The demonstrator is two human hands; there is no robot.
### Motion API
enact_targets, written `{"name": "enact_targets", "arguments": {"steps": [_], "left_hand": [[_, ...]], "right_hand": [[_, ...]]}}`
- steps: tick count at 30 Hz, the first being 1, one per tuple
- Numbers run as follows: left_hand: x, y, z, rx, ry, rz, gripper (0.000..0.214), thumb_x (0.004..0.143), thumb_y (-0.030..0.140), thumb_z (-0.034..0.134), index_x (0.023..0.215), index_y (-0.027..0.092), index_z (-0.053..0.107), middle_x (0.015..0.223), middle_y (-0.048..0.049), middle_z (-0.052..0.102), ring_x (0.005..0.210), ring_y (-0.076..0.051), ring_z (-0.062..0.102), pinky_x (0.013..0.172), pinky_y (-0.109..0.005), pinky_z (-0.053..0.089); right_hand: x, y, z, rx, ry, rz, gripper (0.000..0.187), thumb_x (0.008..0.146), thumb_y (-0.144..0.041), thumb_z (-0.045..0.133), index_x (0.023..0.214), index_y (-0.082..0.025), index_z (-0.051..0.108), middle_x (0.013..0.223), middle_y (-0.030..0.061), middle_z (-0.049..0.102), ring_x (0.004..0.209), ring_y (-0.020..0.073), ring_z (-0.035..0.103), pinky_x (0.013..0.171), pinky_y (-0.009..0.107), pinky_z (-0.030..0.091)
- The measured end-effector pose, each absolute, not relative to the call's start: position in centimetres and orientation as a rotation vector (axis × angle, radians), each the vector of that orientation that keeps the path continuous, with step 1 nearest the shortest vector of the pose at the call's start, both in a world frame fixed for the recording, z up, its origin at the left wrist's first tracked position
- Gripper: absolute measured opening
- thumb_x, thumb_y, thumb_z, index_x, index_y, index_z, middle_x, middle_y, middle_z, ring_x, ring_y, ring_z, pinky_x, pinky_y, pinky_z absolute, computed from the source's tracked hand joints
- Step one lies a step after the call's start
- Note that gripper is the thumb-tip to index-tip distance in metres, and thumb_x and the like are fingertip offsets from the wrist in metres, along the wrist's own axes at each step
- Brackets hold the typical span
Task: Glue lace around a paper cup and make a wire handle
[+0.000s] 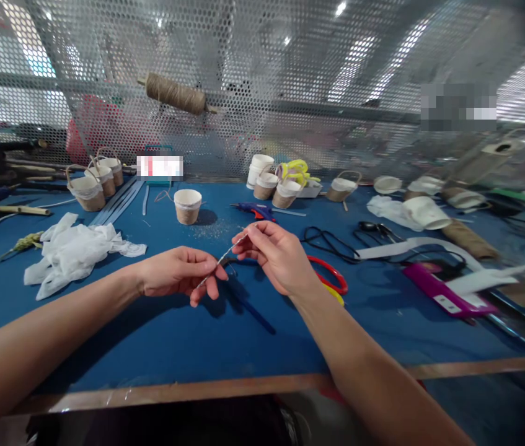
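Both my hands are held over the middle of the blue table (pixel 160 347), pinching a thin silvery strand (pixel 225 254) between them. My left hand (pixel 181 272) grips its lower end with curled fingers. My right hand (pixel 278 254) pinches the upper end between thumb and forefinger. The strand runs slantwise from one hand to the other, a little above the table. A paper cup wrapped in twine (pixel 188 205) stands just beyond my hands, with a blue glue gun (pixel 255 211) lying to its right.
Crumpled white plastic (pixel 74 251) lies at left. Twine-wrapped cup baskets (pixel 92 186) stand back left, more cups (pixel 276 183) back centre. Red scissors (pixel 331 275), black scissors (pixel 376 229), a magenta tool (pixel 448 291) and white strips lie at right. A twine spool (pixel 176 94) hangs on the mesh wall.
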State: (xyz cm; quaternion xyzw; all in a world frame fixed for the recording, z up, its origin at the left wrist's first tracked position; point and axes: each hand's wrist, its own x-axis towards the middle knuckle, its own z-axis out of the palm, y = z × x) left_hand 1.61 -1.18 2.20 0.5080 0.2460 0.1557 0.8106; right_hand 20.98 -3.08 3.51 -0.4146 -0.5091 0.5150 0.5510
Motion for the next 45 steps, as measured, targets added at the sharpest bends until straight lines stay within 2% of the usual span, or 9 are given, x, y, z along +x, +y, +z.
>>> {"name": "enact_targets", "arguments": {"steps": [4, 8, 14, 19, 26, 33, 40, 45], "left_hand": [[1.8, -1.3, 2.1, 1.165, 0.537, 0.339, 0.028, 0.076, 0.039, 0.062, 0.081, 0.012, 0.060, 0.050, 0.0042, 0.056, 0.041, -0.007, 0.051, 0.046, -0.020, 0.043], [2.0, -1.4, 2.3, 1.238, 0.538, 0.328, 0.030, 0.075, 0.042, 0.061, 0.078, 0.011, 0.059, 0.047, 0.0053, 0.053, 0.038, -0.006, 0.048, 0.043, -0.020, 0.043], [2.3, -1.7, 2.2, 1.263, 0.612, 0.346, 0.030, 0.075, 0.041, 0.062, 0.076, 0.012, 0.057, 0.049, 0.0045, 0.056, 0.038, -0.006, 0.050, 0.042, -0.018, 0.042], [2.6, -1.7, 1.9, 1.233, 0.648, 0.457, 0.028, 0.075, 0.039, 0.063, 0.075, 0.012, 0.056, 0.051, 0.0037, 0.058, 0.039, -0.006, 0.052, 0.044, -0.019, 0.040], [1.9, -1.0, 1.7, 1.163, 0.624, 0.379, 0.044, 0.071, 0.050, 0.063, 0.087, 0.009, 0.062, 0.068, -0.0048, 0.067, 0.055, -0.010, 0.060, 0.059, -0.025, 0.046], [2.3, -1.5, 1.5, 1.215, 0.615, 0.430, 0.033, 0.066, 0.041, 0.071, 0.073, 0.010, 0.060, 0.051, 0.0017, 0.060, 0.046, -0.007, 0.053, 0.052, -0.022, 0.040], [2.8, -2.0, 0.9, 1.058, 0.516, 0.445, 0.034, 0.070, 0.043, 0.067, 0.077, 0.011, 0.060, 0.051, 0.0014, 0.058, 0.047, -0.008, 0.053, 0.054, -0.023, 0.041], [3.1, -2.2, 0.8, 0.988, 0.539, 0.499, 0.036, 0.061, 0.041, 0.075, 0.071, 0.011, 0.059, 0.050, 0.0028, 0.056, 0.047, -0.007, 0.051, 0.055, -0.022, 0.041]], "right_hand": [[20.6, -3.4, 3.6, -0.961, -1.161, 1.281, 0.021, 0.074, -0.034, 0.063, 0.074, -0.016, 0.052, 0.069, 0.0000, 0.065, 0.057, 0.0104, 0.062, 0.054, 0.024, 0.050], [20.5, -3.6, 3.5, -0.935, -1.176, 1.218, 0.022, 0.073, -0.034, 0.064, 0.072, -0.016, 0.052, 0.065, -0.0013, 0.064, 0.053, 0.0090, 0.060, 0.051, 0.022, 0.049], [20.4, -3.5, 2.8, -0.937, -1.177, 1.095, 0.021, 0.074, -0.034, 0.064, 0.072, -0.017, 0.052, 0.065, -0.0020, 0.063, 0.053, 0.0083, 0.059, 0.052, 0.023, 0.048], [20.0, -3.5, 2.3, -0.985, -1.292, 1.310, 0.026, 0.067, -0.034, 0.070, 0.078, -0.015, 0.057, 0.065, -0.0011, 0.064, 0.057, 0.0095, 0.061, 0.054, 0.023, 0.048], [20.3, -3.2, 2.3, -1.023, -1.335, 1.285, 0.020, 0.068, -0.030, 0.069, 0.074, -0.015, 0.058, 0.064, -0.0015, 0.062, 0.056, 0.0088, 0.059, 0.055, 0.024, 0.046], [20.4, -3.2, 2.3, -1.023, -1.322, 1.260, 0.019, 0.069, -0.029, 0.068, 0.074, -0.015, 0.056, 0.063, -0.0014, 0.062, 0.055, 0.0081, 0.058, 0.053, 0.023, 0.045], [20.7, -3.0, 2.6, -0.963, -1.215, 1.406, 0.022, 0.066, -0.031, 0.071, 0.072, -0.016, 0.056, 0.063, -0.0031, 0.061, 0.054, 0.0061, 0.055, 0.054, 0.021, 0.043], [20.6, -3.2, 2.5, -0.940, -1.329, 1.396, 0.020, 0.070, -0.032, 0.068, 0.075, -0.016, 0.057, 0.068, -0.0015, 0.062, 0.058, 0.0081, 0.058, 0.057, 0.024, 0.045]]}}
